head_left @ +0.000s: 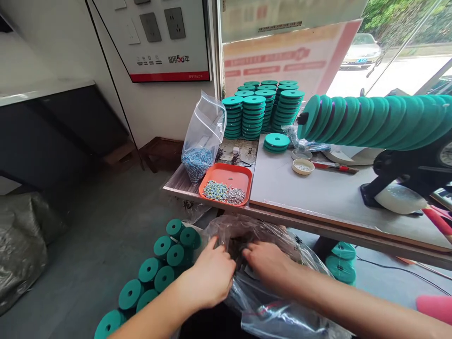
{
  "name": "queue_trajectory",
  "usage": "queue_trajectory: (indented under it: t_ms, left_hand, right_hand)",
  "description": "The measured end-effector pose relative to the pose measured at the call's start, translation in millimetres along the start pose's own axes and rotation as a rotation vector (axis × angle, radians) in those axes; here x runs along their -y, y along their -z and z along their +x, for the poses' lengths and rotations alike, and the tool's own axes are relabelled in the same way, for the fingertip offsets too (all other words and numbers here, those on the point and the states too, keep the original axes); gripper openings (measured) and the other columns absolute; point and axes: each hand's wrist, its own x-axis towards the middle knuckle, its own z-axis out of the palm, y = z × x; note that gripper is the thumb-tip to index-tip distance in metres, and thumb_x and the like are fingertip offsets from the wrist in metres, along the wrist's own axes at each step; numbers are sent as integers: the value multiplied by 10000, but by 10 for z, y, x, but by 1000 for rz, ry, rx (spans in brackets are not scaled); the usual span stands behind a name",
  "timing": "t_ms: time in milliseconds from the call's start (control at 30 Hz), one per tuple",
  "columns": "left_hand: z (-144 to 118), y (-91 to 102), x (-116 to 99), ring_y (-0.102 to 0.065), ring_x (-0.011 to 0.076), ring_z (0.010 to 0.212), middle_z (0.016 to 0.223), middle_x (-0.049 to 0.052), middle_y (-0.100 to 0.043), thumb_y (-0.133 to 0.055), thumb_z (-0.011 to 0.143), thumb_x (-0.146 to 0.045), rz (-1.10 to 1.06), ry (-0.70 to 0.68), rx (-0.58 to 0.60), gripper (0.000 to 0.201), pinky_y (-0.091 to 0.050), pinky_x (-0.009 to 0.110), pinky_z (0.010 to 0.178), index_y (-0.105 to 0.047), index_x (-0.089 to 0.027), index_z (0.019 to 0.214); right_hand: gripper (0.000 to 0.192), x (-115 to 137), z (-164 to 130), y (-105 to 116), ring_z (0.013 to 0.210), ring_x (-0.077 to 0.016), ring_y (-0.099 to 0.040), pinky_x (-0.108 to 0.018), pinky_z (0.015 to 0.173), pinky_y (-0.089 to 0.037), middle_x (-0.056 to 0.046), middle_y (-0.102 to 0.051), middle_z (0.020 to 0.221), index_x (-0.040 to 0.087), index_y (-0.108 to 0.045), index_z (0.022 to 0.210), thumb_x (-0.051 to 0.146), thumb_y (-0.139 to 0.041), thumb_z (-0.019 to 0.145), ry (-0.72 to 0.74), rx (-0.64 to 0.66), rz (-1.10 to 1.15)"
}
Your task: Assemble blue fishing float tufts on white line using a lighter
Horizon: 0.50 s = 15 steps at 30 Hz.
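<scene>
My left hand [208, 275] and my right hand [268, 263] both reach into a clear plastic bag [275, 310] below the table edge, fingers curled among its dark small contents [237, 245]. What the fingers grip is hidden by the plastic. Several green round spools [165, 263] lie in rows on the floor to the left of the bag.
Above, the table [318, 188] carries an orange tray [243, 175] of small screws and plugs, a clear bag of blue plugs [201, 141], stacks of green discs [264, 108], small dishes [302, 166] and a black machine [406, 183] with a rod full of green discs [370, 120]. Grey floor lies left.
</scene>
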Motion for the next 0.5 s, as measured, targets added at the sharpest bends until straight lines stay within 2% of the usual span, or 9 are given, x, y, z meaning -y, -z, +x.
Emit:
queue_trajectory:
  t_ms: [133,233,333,400,500]
  left_hand:
    - [-171,-137,29,-586,326,932,748,178,-700,-536,783,-357,104,43,45,341,-185,532,1037,-704,-75,874]
    - [-212,-151,35,-571,337,959,789,201,-701,-537,785,-404,185,66,100,396,-167,513,1044,-723,-61,852]
    - [-157,-143,33,-568,328,958,803,205,-701,-528,802,-319,256,108,108,341,-143,491,1052,-729,-46,840]
    - [-107,-141,32,-564,323,962,824,199,-702,-531,790,-237,278,125,97,278,-118,486,1059,-732,-52,840]
    - [-70,-134,33,-565,321,956,849,200,-702,-539,755,-165,272,126,73,241,-109,484,1064,-732,-47,840]
  right_hand:
    - [222,203,-74,-41,826,-265,-642,-324,723,-488,-145,-688,884,88,-683,885,112,-565,698,259,242,-42]
    - [176,273,-98,-139,820,-281,-640,-336,690,-498,-138,-691,835,112,-697,824,184,-595,700,316,344,-66]
    - [250,255,78,-181,841,-240,-640,-309,726,-499,-121,-678,940,127,-662,944,116,-513,743,153,181,-51]
    - [353,225,277,-179,940,-234,-613,-321,818,-472,-142,-634,1072,116,-606,1065,42,-437,763,67,49,-70]
    - [323,188,538,-206,991,-274,-583,-359,882,-442,-159,-619,1098,109,-617,1026,55,-555,713,96,32,-120]
